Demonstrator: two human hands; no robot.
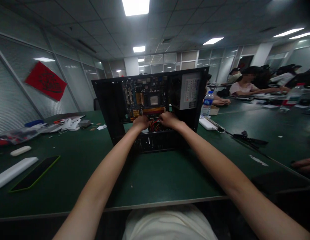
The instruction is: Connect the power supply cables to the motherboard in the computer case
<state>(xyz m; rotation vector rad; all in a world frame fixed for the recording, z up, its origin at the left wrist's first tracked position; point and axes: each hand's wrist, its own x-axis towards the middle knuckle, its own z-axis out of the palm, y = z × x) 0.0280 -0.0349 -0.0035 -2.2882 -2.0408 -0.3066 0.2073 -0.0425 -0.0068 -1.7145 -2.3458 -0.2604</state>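
Observation:
An open black computer case (104,110) stands on the green table in front of me, its inside facing me. A motherboard (144,91) is mounted in it, with a silver square processor (154,100) and orange memory slots (155,111) below that. At the upper right sits a power supply (189,91). My left hand (141,122) and my right hand (168,119) reach inside, at the motherboard's lower edge. Both have curled fingers, beside a bundle of red, yellow and black cables (156,126). What the fingertips grip is hidden.
On the left lie a black panel with a green edge (36,174), a white bar (16,173) and bagged parts (17,133). To the right stand a water bottle (207,104) and a white power strip (208,124) with a cord. Other people sit at tables farther right.

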